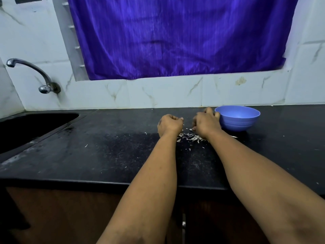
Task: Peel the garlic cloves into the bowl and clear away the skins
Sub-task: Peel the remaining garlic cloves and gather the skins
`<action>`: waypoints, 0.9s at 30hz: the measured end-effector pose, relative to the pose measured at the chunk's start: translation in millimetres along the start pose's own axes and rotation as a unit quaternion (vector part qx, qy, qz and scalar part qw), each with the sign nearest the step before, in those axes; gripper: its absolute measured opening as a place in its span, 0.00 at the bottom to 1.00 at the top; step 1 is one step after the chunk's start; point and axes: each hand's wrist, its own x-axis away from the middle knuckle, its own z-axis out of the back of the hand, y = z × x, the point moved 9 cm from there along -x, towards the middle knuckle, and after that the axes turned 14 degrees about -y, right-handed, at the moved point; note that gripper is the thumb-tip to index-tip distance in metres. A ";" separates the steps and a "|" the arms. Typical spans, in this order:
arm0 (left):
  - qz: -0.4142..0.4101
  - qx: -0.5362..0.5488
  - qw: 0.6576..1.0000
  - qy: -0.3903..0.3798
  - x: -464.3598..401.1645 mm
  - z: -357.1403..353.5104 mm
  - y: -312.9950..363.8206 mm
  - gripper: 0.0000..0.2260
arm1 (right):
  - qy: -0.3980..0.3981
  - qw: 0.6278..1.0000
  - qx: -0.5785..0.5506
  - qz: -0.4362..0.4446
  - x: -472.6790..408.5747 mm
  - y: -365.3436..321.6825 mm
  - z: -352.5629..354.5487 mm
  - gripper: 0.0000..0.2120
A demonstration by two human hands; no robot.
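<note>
Many garlic skins [190, 137] lie heaped on the counter [105, 155] under your wrists, so clearing remains. Your left hand [169, 125] is clenched; I cannot tell round what. Your right hand [206, 123] curls beside the blue bowl [237, 118], contents hidden.
</note>
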 end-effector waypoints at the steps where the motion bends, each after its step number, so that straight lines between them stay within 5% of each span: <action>1: 0.000 -0.010 1.000 -0.005 0.0 -1.3 0.5 0.04 | 0.014 1.000 0.001 0.005 0.8 0.2 1.7 0.02; 5: 0.006 -0.014 1.000 -0.017 -1.5 -1.5 -1.6 0.02 | -0.034 0.999 -0.034 -0.013 -5.5 6.5 -9.9 0.01; 7: 0.012 -0.005 1.000 -0.019 -0.4 -0.2 -3.4 0.09 | 0.042 0.988 -0.148 -0.022 -3.5 19.2 -2.9 0.04; 10: 0.000 0.006 1.000 -0.011 3.3 0.2 0.0 0.18 | 0.127 0.890 -0.438 -0.028 4.0 45.9 4.3 0.07; 13: -0.049 -0.007 0.998 -0.024 2.3 -4.9 9.7 0.11 | 0.098 0.789 -0.606 -0.001 4.8 44.3 0.4 0.08; 14: -0.066 -0.033 0.997 -0.038 2.4 -8.1 12.6 0.05 | 0.106 0.783 -0.612 -0.005 4.6 44.2 0.8 0.08; 16: -0.112 -0.160 0.977 -0.088 -0.7 -24.2 17.8 0.12 | 0.130 0.786 -0.604 -0.031 5.4 46.1 0.6 0.07; 18: -0.115 -0.325 0.925 -0.160 0.2 -51.7 13.5 0.20 | 0.145 0.786 -0.599 -0.046 4.8 49.1 -2.3 0.06; 21: -0.112 -0.497 0.837 -0.197 3.1 -79.3 11.0 0.19 | 0.143 0.785 -0.601 -0.056 3.6 53.6 -7.1 0.06; 27: -0.112 -0.523 0.830 -0.157 -1.1 -79.5 18.1 0.16 | 0.126 0.795 -0.592 -0.043 2.8 49.5 -6.7 0.05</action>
